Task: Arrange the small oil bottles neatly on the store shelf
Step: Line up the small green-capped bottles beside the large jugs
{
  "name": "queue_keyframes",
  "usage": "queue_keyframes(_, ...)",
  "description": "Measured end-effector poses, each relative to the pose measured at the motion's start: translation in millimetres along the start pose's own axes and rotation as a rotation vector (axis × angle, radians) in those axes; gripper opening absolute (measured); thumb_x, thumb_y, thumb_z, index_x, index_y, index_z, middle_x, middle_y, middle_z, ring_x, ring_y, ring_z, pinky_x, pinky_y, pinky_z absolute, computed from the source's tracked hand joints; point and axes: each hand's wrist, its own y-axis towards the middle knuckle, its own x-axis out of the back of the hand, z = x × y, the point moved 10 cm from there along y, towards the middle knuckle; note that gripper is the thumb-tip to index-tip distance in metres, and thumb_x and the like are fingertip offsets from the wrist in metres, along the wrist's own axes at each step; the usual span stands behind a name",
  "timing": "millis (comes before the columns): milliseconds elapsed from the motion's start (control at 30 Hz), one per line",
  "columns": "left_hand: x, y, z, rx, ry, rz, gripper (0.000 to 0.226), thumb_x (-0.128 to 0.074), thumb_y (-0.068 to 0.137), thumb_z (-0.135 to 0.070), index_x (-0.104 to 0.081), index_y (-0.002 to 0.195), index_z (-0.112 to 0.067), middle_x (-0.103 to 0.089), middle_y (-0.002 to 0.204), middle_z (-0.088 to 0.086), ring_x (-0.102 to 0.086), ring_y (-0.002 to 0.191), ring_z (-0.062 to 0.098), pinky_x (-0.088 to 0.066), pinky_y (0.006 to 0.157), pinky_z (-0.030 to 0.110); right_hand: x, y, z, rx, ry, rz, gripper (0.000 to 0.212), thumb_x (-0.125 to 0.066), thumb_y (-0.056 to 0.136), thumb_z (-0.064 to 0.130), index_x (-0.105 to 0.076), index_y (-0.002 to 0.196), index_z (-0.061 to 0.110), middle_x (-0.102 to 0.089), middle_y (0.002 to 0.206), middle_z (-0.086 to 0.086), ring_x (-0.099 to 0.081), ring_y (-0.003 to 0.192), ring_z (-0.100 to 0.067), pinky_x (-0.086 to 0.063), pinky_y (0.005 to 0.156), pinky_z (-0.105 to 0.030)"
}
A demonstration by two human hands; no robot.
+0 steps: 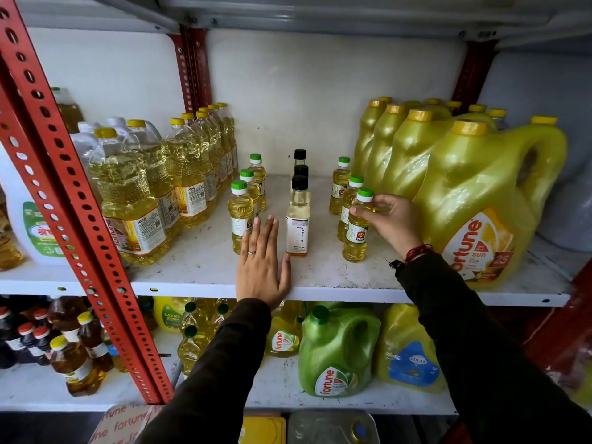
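My right hand (389,219) is closed around the shoulder of the front green-capped small oil bottle (357,227) in the right-hand row, fingertips pinching it just under the cap while it stands upright on the white shelf (336,280). Two more green-capped bottles (340,187) line up behind it, running toward the back wall. Just beside that row, on its right, stand the big yellow Fortune jugs (474,203), leaving almost no gap on that side.

My left hand (261,267) lies flat and open on the shelf, fingers together and holding nothing, with the heel at the front edge. Its fingertips reach the base of the front bottle in the left green-capped row (242,216); my thumb sits near the foot of the front black-capped bottle (298,219), which heads a middle row of three.

Bare shelf lanes run between the three rows, and a strip stays open along the front lip. The tall clear oil bottles (134,193) crowd the left side.
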Motion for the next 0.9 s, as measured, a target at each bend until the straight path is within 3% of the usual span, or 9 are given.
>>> queue_keyframes(67,0.4,0.1,0.1,-0.002,0.002,-0.003,0.070,-0.029,0.103,-0.042,-0.026,0.162,-0.004,-0.022,0.170,0.012,-0.007,0.160,0.025,-0.001,0.131,0.041,2.3,-1.2,2.1,0.002,-0.009,-0.020,0.038,-0.089,0.071,0.024,-0.075,0.103,0.010,-0.073,0.093,0.001,-0.067,0.082,-0.005,-0.052,0.072,-0.019)
queue_keyframes(200,0.1,0.7,-0.1,0.006,0.014,0.004,0.071,-0.028,0.103,-0.043,-0.026,0.162,-0.004,-0.021,0.170,0.013,-0.008,0.160,0.026,0.000,0.131,0.040,6.4,-6.5,5.2,-0.006,-0.009,-0.033,0.034,-0.085,0.076,0.024,-0.076,0.104,0.008,-0.073,0.091,0.000,-0.071,0.088,-0.019,-0.060,0.085,-0.038)
queue_keyframes(300,-1.0,0.4,1.1,0.014,0.016,0.011,0.072,-0.028,0.103,-0.044,-0.024,0.162,-0.004,-0.020,0.171,0.012,-0.008,0.160,0.027,0.002,0.131,0.040,9.7,-16.4,9.9,0.014,-0.035,-0.018,0.033,-0.083,0.079,0.024,-0.076,0.107,0.008,-0.073,0.095,-0.002,-0.069,0.088,-0.016,-0.055,0.077,-0.027)
queue_keyframes(400,-0.8,0.3,1.5,0.015,0.017,0.006,0.072,-0.029,0.103,-0.043,-0.024,0.162,-0.004,-0.020,0.171,0.013,-0.008,0.160,0.027,0.003,0.130,0.038,15.0,-27.1,11.0,0.021,-0.039,-0.021,0.032,-0.082,0.079,0.025,-0.076,0.106,0.010,-0.076,0.100,-0.003,-0.070,0.091,-0.016,-0.053,0.078,-0.025)
queue_keyframes(533,-1.8,0.9,1.7,0.023,0.016,0.014,0.072,-0.029,0.102,-0.044,-0.023,0.163,-0.004,-0.019,0.171,0.013,-0.006,0.160,0.026,0.007,0.130,0.036,22.0,-41.4,12.3,0.021,-0.064,-0.030,0.032,-0.082,0.080,0.028,-0.077,0.107,0.011,-0.075,0.097,-0.002,-0.068,0.089,-0.013,-0.046,0.068,-0.015)
queue_keyframes(900,-0.8,1.9,2.4,0.032,0.029,0.015,0.073,-0.028,0.102,-0.045,-0.024,0.162,-0.004,-0.020,0.171,0.013,-0.006,0.160,0.026,0.009,0.129,0.035,29.9,-56.5,19.4,0.036,-0.098,-0.033,0.028,-0.081,0.080,0.028,-0.078,0.104,0.015,-0.073,0.087,0.005,-0.061,0.070,0.013,-0.041,0.057,0.003)
